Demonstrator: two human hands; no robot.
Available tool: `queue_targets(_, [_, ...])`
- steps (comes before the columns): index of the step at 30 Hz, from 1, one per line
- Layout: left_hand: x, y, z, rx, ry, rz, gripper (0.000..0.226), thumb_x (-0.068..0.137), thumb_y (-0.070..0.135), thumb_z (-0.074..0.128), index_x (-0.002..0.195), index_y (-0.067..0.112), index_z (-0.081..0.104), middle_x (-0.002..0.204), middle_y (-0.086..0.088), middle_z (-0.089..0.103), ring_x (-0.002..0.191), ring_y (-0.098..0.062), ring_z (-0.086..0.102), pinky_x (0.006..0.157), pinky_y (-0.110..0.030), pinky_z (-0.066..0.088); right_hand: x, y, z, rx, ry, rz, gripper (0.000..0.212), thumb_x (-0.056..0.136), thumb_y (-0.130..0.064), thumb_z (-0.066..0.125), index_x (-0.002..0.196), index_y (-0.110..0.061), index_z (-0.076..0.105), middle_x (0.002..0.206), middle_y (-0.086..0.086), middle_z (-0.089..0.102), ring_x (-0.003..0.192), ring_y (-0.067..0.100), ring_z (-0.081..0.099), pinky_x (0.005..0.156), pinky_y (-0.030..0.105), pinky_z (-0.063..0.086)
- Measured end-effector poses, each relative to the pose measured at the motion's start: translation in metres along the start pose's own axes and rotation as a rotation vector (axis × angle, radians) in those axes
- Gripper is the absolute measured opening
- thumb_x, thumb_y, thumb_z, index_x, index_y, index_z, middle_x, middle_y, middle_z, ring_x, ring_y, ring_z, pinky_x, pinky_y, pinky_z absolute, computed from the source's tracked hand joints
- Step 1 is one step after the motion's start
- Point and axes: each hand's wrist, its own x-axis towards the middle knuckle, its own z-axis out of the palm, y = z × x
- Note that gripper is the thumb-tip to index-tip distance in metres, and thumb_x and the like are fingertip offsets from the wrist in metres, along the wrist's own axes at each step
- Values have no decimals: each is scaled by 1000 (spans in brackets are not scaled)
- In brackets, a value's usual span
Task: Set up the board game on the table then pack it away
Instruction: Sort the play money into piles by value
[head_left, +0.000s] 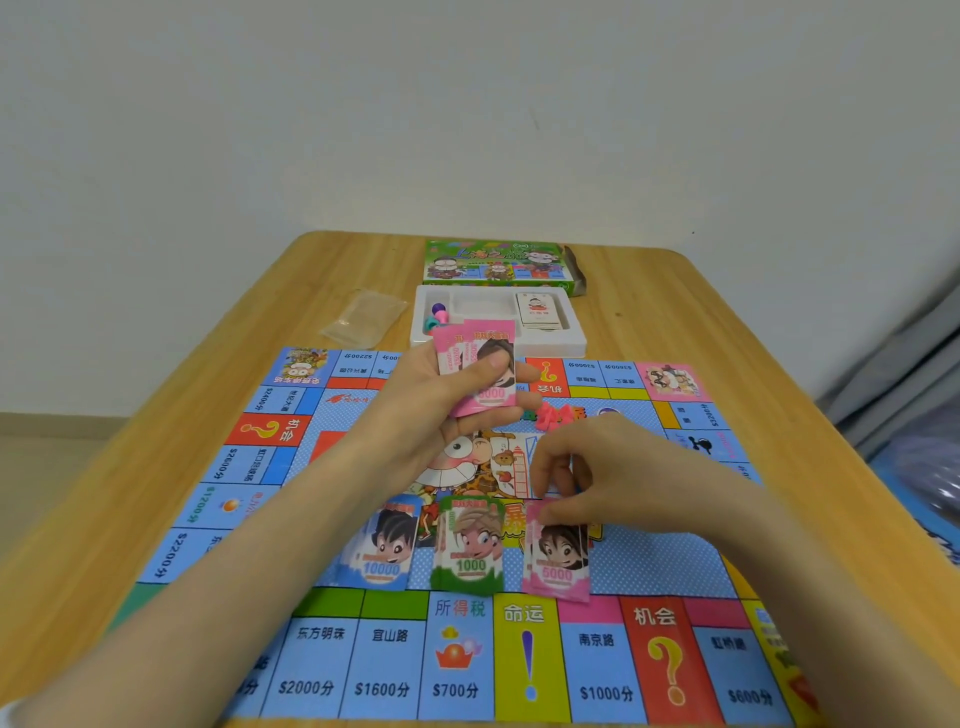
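Left hand (441, 415) grips a wad of pink notes (491, 396) above the board (605, 670). Right hand (618, 467) pinches the top edge of the pink pile (557, 566) (thin, glossy paper rectangles), just beside the green pile (467, 556).

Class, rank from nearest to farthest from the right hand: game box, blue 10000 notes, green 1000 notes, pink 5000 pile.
1. pink 5000 pile, touched by the right hand.
2. green 1000 notes, just left.
3. blue 10000 notes, further left.
4. game box, far end.

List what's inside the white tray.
A deck of cards and some small coloured pieces sit in the white tray. Pink notes in the left hand hide its near part.
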Motion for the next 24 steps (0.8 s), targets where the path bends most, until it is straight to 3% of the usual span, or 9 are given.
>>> queue_targets(4, [-1, 0, 1, 56, -70, -49, 13, 86, 12, 59, 98, 14, 62, 85, -3, 75, 71, -18, 73, 53, -18, 55, -1, -2, -2, 54, 61, -30, 12, 81, -25, 73, 80, -15, 67, 65, -4, 55, 57, -4, 50, 55, 17, 40])
queue_targets(8, [-2, -1, 2, 90, -66, -80, 15, 81, 6, 65, 95, 13, 64, 83, -4, 75, 66, -17, 72, 51, -19, 55, -3, -6, -8, 228, 208, -22, 31, 82, -23, 70, 77, 6, 64, 55, -2, 49, 56, -23, 47, 59, 5, 38])
queue_targets(10, [-1, -1, 2, 89, -47, -74, 17, 80, 2, 66, 94, 11, 64, 80, -4, 74, 63, -17, 71, 50, -20, 55, -2, -8, -7, 291, 264, -44, 44, 77, -35, 69, 78, 9, 63, 57, 5, 49, 55, -17, 49, 57, 6, 37])
queue_targets(12, [-1, -1, 2, 101, -57, -77, 18, 79, 1, 67, 94, 10, 63, 77, -4, 73, 61, -18, 70, 49, -20, 55, 0, -9, -4, 333, 356, -48, 54, 69, -51, 62, 74, 2, 59, 60, 5, 49, 50, -2, 44, 52, 12, 34])
queue_targets(14, [-2, -1, 3, 141, -107, -97, 21, 77, 5, 69, 95, 10, 62, 76, -5, 73, 64, -20, 72, 52, -20, 56, 2, -8, -4, 398, 450, -21, 48, 69, -54, 58, 73, -6, 56, 58, -1, 55, 49, 4, 41, 48, 15, 33])
queue_targets(18, [-4, -3, 5, 185, -211, -127, 18, 85, 2, 62, 100, 11, 64, 78, -6, 74, 68, -21, 73, 54, -19, 55, 4, -5, -6, 564, 570, -35, 18, 85, -18, 65, 77, -8, 53, 57, -2, 58, 45, 3, 52, 44, 11, 36])
queue_targets(24, [-3, -3, 5, 111, -201, -160, 19, 93, 18, 52, 109, 14, 61, 91, -5, 75, 80, -22, 73, 62, -25, 59, 1, -5, -11, 623, 646, -71, 17, 83, 2, 65, 75, -10, 56, 55, -5, 57, 45, 4, 53, 43, 10, 37])
